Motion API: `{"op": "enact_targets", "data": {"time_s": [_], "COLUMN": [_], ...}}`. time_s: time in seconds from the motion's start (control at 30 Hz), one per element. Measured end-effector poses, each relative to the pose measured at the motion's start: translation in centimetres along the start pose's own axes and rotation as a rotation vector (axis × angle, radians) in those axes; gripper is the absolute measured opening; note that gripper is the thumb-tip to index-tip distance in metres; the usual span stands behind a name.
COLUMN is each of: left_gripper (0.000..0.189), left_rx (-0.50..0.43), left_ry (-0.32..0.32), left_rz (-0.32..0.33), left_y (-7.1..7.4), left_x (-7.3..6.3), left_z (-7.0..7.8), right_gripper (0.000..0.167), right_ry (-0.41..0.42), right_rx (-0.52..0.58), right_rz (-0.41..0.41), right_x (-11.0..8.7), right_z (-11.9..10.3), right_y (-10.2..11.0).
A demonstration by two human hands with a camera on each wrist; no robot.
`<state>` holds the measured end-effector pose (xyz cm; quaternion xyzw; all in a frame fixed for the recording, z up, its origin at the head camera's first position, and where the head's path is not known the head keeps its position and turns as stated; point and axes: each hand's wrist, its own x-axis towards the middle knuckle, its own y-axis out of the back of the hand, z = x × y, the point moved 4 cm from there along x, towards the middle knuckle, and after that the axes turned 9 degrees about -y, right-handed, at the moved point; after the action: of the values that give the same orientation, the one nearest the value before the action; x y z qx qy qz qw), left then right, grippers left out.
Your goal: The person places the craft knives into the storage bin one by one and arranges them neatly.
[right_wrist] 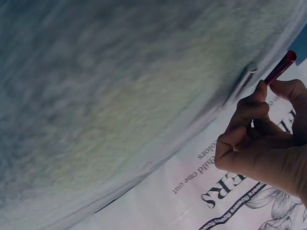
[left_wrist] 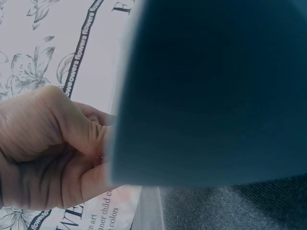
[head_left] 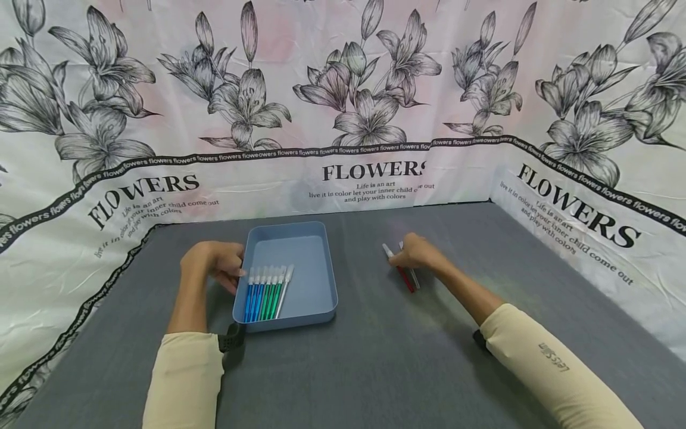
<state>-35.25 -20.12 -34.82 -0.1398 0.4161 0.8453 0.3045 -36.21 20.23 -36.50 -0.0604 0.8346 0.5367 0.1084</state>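
Note:
My right hand point(head_left: 418, 251) is over the table on the right, pinching a slim red pen-like tool point(head_left: 405, 279) with a pale cap between thumb and fingertips. Its red end point(right_wrist: 283, 64) points away from the fingers in the right wrist view. Close beside it lies a silver pen-like tool point(head_left: 415, 280), partly covered by the hand. On the left, my left hand point(head_left: 215, 262) holds the left wall of a blue-grey tray point(head_left: 321, 268), thumb and curled fingers at its edge. Several blue, green and silver capped pen-like tools point(head_left: 266, 295) lie side by side inside the tray.
The dark grey table point(head_left: 370, 369) carries the tray left of centre. White flower-printed cloth point(head_left: 364, 179) stands around its back and sides. The tray's side point(left_wrist: 211, 96) fills much of the left wrist view.

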Motion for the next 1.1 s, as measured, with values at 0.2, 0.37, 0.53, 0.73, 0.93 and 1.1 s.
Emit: {"op": "enact_targets", "data": {"time_s": [0.2, 0.37, 0.53, 0.73, 0.93, 1.1], "left_gripper": [0.037, 0.035, 0.036, 0.037, 0.04, 0.04], "left_rx": [-0.003, 0.005, 0.002, -0.003, -0.009, -0.01], "left_ry": [-0.007, -0.009, -0.001, 0.008, 0.006, 0.001], "left_rz": [-0.005, 0.008, 0.018, 0.018, 0.017, 0.011], "left_y": [0.0, 0.0, -0.1, -0.1, -0.1, -0.2], "left_x": [-0.1, -0.1, -0.1, -0.2, -0.2, -0.2], "left_z": [0.1, 0.1, 0.1, 0.1, 0.2, 0.1], "right_gripper": [0.048, 0.053, 0.054, 0.056, 0.056, 0.057], "right_ry": [0.008, 0.037, 0.081, 0.126, 0.131, 0.149], "right_rx": [0.062, 0.096, 0.134, 0.192, 0.211, 0.244], "right_rz": [-0.039, -0.071, -0.088, -0.111, -0.124, -0.143], "right_x": [-0.4, -1.0, -1.8, -2.7, -2.9, -3.3], "right_z": [-1.0, -1.9, -2.7, -3.8, -4.8, -5.5], "right_y": [0.0, -0.1, -0.1, -0.2, -0.2, -0.2]}}
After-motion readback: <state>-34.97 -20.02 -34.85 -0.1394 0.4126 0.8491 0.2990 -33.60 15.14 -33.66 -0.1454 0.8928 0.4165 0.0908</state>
